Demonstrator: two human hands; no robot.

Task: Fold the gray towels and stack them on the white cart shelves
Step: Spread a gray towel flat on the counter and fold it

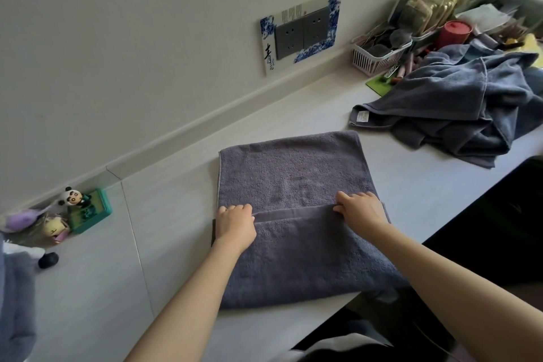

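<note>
Head view shows my fingers curled over the hem of the gray towel, pinching the folded edge at both of its ends: my left hand clamps the left end, my right hand clamps the right end, thumbs hidden under the cloth so I cannot tell how deep the pinch goes. Between my hands the hem runs fairly straight across the towel, about halfway up it. The towel lies flat on the white counter, its near part draped toward the counter's near edge. Far right, well apart from it, sits the heap of unfolded gray towels, with a pink basket and a red cup beyond it against the wall. Far left stands a panda figurine. I see no white cart from here. I judge the risk to be a crooked fold: if one hand carries its corner farther than the other, the hem will land skewed against the far edge. The left side already shows a thin strip of the lower layer peeking out, so the layers could slip apart further. The overhanging near part might also drag the whole towel toward me.
</note>
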